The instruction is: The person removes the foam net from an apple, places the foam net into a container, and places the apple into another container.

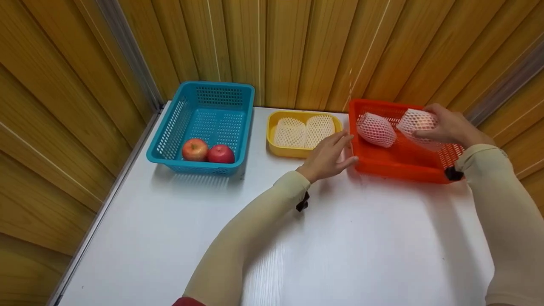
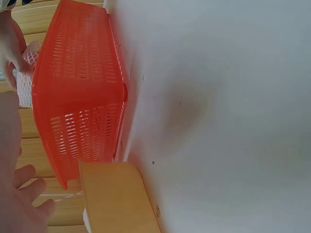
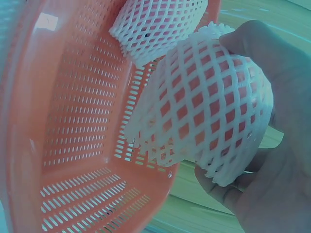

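Right hand is gripping netted fruit between thumb and fingers over red basket | left hand is hovering empty, fingers spread, near yellow tub

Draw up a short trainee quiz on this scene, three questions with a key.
1. Which grip, left or right, holds a wrapped fruit?
2. True or false: the two bare apples lie in the red basket.
3. Fill in: the yellow box stands between the blue basket and the ____ basket.

Key:
1. The right grip.
2. False; both bare apples lie in the blue basket.
3. Red, giving the red basket.
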A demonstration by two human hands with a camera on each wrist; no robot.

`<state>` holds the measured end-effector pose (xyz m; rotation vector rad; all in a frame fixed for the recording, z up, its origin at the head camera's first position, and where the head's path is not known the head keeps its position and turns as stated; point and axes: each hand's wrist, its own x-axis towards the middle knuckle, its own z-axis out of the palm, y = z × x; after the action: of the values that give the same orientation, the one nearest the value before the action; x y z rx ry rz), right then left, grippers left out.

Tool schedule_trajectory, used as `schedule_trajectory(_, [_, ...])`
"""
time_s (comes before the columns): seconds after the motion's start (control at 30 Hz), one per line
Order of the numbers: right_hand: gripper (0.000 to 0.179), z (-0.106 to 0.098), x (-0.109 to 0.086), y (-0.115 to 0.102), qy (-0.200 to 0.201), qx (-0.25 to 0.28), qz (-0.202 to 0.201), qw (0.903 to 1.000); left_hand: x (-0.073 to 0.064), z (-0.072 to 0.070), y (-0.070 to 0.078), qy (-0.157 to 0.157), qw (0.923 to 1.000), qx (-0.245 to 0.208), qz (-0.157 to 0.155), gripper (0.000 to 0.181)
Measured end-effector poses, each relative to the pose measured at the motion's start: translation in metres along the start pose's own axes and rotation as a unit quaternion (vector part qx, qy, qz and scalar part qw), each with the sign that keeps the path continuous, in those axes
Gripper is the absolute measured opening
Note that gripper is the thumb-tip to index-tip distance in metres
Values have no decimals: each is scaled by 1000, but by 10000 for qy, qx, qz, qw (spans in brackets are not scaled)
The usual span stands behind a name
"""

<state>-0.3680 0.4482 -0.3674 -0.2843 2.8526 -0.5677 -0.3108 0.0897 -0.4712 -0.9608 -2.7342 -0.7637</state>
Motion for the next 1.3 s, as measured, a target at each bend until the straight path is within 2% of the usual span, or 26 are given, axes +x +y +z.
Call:
schedule_trajectory(0.13, [99,1,-6,1,23,80,-11,10000,-6,-5,-4,213,9996,-2,202,72])
schedule_trajectory(0.47, [103,8,-17,-2,100,249,44,9996,-26,-19,-15,433,9988,-234,66,67])
schedule_trajectory(0.73, [97,15,-25,-6,299,288,-109,9991,-44,-26,-26,767,9966,-98,277,65])
schedule_trajectory(1.03, [89,25,-36,-15,558,226,-295,9978,-63,-36,-36,1104,9927,-239,420,64])
schedule_trajectory(1.3, [88,31,-43,-24,593,255,-351,9973,-76,-45,-42,1151,9923,-415,189,63])
